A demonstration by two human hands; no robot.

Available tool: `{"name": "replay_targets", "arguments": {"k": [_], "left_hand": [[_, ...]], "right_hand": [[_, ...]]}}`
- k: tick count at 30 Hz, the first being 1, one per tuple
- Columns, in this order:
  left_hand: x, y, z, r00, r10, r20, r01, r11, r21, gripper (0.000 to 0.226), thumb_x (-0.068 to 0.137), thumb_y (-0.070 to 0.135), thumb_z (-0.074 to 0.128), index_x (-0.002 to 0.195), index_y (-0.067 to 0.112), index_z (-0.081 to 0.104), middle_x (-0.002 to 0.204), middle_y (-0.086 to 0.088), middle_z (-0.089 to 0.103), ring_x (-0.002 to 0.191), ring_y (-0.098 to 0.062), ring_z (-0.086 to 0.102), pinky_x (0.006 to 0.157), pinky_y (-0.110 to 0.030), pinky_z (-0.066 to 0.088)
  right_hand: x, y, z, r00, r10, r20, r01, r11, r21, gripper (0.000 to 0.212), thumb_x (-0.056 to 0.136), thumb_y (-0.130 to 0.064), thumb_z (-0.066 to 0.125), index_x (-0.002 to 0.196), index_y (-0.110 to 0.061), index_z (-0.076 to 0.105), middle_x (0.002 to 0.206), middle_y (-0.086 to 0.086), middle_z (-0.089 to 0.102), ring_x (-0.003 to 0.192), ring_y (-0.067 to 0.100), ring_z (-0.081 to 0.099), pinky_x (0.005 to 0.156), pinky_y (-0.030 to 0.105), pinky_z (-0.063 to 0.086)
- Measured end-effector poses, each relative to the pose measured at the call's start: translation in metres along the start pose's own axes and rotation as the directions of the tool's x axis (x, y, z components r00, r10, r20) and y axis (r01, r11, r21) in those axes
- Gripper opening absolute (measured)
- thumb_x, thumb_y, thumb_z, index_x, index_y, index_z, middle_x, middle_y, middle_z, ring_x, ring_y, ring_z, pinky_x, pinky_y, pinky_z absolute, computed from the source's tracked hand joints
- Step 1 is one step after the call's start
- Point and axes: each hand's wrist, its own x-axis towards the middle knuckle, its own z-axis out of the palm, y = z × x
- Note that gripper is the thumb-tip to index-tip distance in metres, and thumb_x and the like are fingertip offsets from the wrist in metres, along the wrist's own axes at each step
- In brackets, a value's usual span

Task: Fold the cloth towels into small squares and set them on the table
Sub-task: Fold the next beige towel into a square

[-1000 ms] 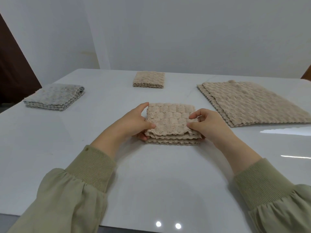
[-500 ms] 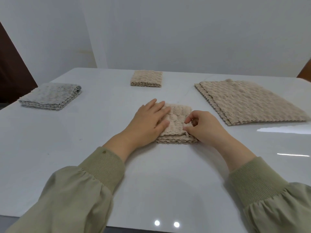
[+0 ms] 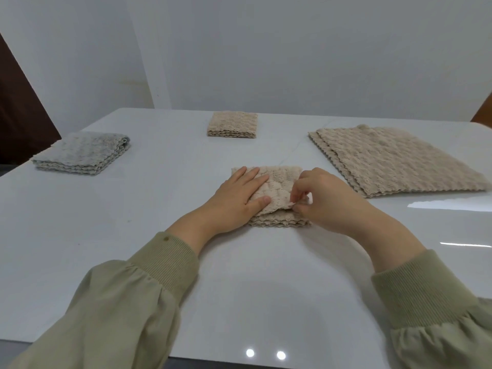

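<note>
At the centre of the frame the beige folded towel (image 3: 279, 182) lies on the table (image 3: 149, 214) under the flat, pressing left hand (image 3: 237, 199), while the right hand (image 3: 323, 202) pinches its top layer's near corner, where too hard a tug could drag the layers askew.

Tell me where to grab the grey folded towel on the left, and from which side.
Pinch the grey folded towel at its right edge, where the fold looks rounded and closed. Come in from the right, thumb on top and fingers beneath. The near edge shows loose scalloped layers that would likely splay if gripped there.
</note>
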Motion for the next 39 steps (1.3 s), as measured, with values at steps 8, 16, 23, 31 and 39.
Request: {"name": "replay_targets", "arguments": {"k": [8,16,23,31,39], "left_hand": [[0.0,-0.003,-0.003,0.998,0.017,0.054,-0.017,1.0,0.003,0.059,0.097,0.042,0.04,0.149,0.027,0.017,0.159,0.007,0.004,0.144,-0.008,-0.008,0.115,-0.026,-0.002],[-0.014,0.0,-0.024,0.98,0.154,-0.126,-0.145,0.986,0.078,0.046,0.071,0.042,0.077,0.112,0.027,0.064,0.125,0.011,0.05,0.123,-0.007,0.032,0.103,-0.017,0.025],[-0.02,0.003,-0.032,0.984,0.166,-0.059,-0.158,0.981,0.116,0.029,0.064,0.031,0.083,0.082,0.026,0.061,0.089,0.012,0.054,0.087,0.001,0.04,0.075,-0.012,0.036],[-0.024,0.005,-0.036,0.995,0.103,-0.009,-0.102,0.993,0.053,0.014,0.069,0.018,0.077,0.072,0.022,0.064,0.079,0.011,0.06,0.081,-0.004,0.053,0.077,-0.027,0.047],[-0.022,0.003,-0.036,0.998,0.0,0.065,0.003,0.999,-0.051,0.012,0.07,0.023,0.077,0.063,0.022,0.068,0.075,0.01,0.065,0.077,-0.006,0.059,0.075,-0.028,0.052]], "right_hand": [[-0.003,0.001,0.001,0.99,0.003,0.144,0.003,0.999,-0.038,0.02,0.083,-0.007,0.061,0.087,-0.024,0.07,0.083,-0.008,0.054,0.083,0.012,0.053,0.073,0.019,0.037],[-0.002,0.002,0.006,0.987,0.009,0.158,-0.013,1.0,0.021,0.02,0.07,-0.031,0.076,0.082,-0.027,0.06,0.08,-0.015,0.052,0.085,0.007,0.049,0.071,0.023,0.04],[-0.003,0.002,-0.002,0.988,0.041,0.15,-0.05,0.997,0.058,0.009,0.078,-0.016,0.07,0.084,-0.024,0.068,0.079,-0.012,0.058,0.078,0.007,0.055,0.068,0.018,0.043],[-0.003,0.001,-0.005,0.999,0.007,0.041,-0.007,1.0,-0.015,0.023,0.079,-0.002,0.059,0.085,-0.022,0.07,0.084,-0.008,0.056,0.085,0.011,0.051,0.069,0.018,0.036],[-0.001,-0.001,0.001,0.995,0.043,0.089,-0.054,0.992,0.117,0.016,0.083,-0.012,0.059,0.075,-0.019,0.07,0.078,-0.012,0.059,0.077,0.005,0.053,0.073,0.022,0.041]]}}
